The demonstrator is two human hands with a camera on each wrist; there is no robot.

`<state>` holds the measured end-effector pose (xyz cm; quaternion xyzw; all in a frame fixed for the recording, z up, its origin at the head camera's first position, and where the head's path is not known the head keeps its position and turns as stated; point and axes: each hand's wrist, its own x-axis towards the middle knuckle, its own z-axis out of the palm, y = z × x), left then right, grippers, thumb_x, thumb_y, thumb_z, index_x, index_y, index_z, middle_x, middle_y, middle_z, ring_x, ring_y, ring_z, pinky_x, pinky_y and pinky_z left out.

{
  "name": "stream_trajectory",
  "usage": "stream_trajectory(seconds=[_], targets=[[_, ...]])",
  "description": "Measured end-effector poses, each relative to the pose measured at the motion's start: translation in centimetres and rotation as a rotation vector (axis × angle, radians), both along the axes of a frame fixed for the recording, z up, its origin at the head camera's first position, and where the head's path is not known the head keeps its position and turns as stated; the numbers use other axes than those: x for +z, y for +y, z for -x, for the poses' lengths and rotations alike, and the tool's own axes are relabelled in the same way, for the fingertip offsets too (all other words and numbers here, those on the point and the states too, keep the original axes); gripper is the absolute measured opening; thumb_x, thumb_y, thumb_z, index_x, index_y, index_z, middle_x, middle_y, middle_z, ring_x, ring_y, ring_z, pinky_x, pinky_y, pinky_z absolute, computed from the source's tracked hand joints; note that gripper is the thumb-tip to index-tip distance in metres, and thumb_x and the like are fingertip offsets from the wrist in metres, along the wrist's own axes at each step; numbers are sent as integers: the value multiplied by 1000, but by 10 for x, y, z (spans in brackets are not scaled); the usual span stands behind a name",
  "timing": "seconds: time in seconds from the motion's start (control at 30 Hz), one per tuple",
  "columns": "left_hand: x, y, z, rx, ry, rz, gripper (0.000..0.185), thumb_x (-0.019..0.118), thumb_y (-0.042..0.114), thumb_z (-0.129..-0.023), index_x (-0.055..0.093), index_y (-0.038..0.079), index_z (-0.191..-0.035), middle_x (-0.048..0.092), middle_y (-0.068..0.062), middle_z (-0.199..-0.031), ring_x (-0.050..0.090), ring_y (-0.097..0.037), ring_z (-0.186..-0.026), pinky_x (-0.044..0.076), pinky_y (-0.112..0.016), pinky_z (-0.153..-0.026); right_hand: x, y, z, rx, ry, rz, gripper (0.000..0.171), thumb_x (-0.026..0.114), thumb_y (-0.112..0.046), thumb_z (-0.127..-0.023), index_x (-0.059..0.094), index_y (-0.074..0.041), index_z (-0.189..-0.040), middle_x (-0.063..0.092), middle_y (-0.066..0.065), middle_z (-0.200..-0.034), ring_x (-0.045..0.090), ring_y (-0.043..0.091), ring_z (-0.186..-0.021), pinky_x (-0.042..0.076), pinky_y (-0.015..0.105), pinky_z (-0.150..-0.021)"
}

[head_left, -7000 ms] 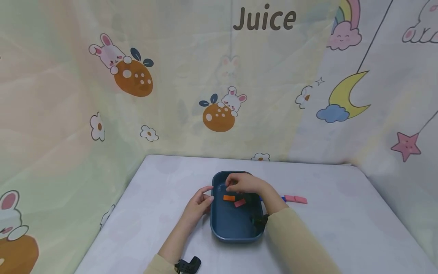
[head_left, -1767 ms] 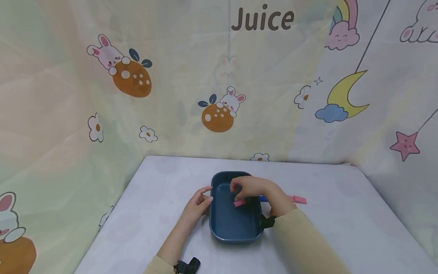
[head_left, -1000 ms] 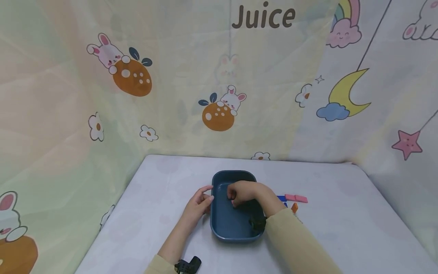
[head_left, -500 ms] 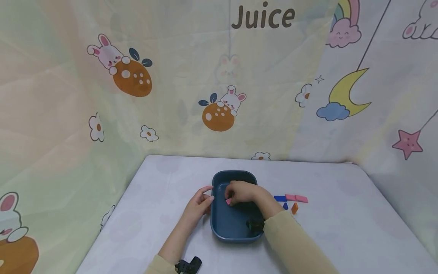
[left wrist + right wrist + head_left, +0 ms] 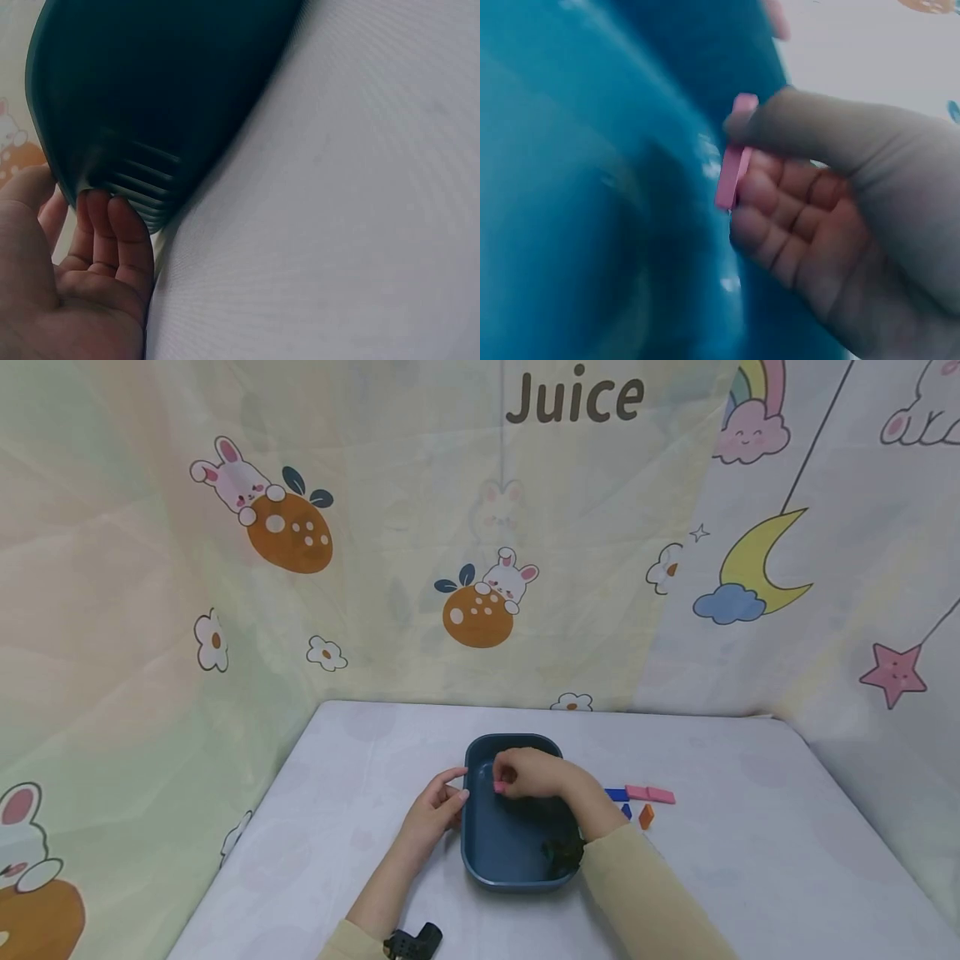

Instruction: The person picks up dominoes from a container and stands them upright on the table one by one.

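Observation:
A dark blue tray (image 5: 504, 860) sits on the white table. My right hand (image 5: 525, 774) hovers over its far part and pinches a small pink tile (image 5: 499, 787) between thumb and fingers; the right wrist view shows the pink tile (image 5: 733, 161) edge-on above the blue tray (image 5: 577, 225). My left hand (image 5: 438, 797) rests against the tray's left rim, its curled fingers (image 5: 112, 225) touching the outer wall of the tray (image 5: 157, 97).
To the right of the tray lie small flat tiles: a blue one (image 5: 617, 794), two pink ones (image 5: 649, 794), a small blue piece (image 5: 626, 811) and an orange one (image 5: 646, 816). Cartoon-printed cloth walls stand on three sides of the table (image 5: 735, 860).
The orange tile has gone from the tray to the table on the right. My right hand came back into the tray, picked up the pink tile and lifted it slightly.

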<state>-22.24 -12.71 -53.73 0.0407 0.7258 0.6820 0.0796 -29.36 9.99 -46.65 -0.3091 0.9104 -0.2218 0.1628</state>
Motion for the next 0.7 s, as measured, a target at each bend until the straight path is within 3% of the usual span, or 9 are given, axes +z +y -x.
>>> stream_trajectory(seconds=[0.2, 0.37, 0.53, 0.7], targets=[[-1, 0, 0, 5, -14, -3, 48, 67, 40, -93, 53, 30, -138, 62, -8, -99, 63, -20, -84, 53, -32, -78, 27, 40, -8, -46, -33, 218, 15, 68, -16, -92, 58, -21, -103, 63, -4, -91, 60, 14, -82, 53, 28, -75], [-1, -1, 1, 12, -18, -9, 47, 68, 39, -92, 55, 30, -136, 62, -9, -99, 63, -21, -84, 53, -33, -77, 42, 83, -25, -138, -55, 347, 16, 64, -17, -95, 56, -16, -109, 67, 4, -92, 63, 22, -83, 53, 30, -75], [-2, -1, 2, 23, -7, 10, 46, 67, 40, -92, 55, 31, -136, 62, -9, -100, 63, -21, -84, 53, -33, -77, 42, 125, -42, -279, -14, 390, 19, 66, -25, -96, 57, -20, -111, 68, 6, -95, 61, 23, -81, 52, 29, -74], [-3, 2, 3, 17, -11, 15, 44, 66, 39, -94, 54, 33, -136, 62, -9, -102, 63, -21, -86, 53, -32, -79, 26, 170, -62, -424, -6, 407, 27, 67, -32, -94, 56, -18, -115, 67, 12, -100, 61, 29, -82, 55, 30, -69]])
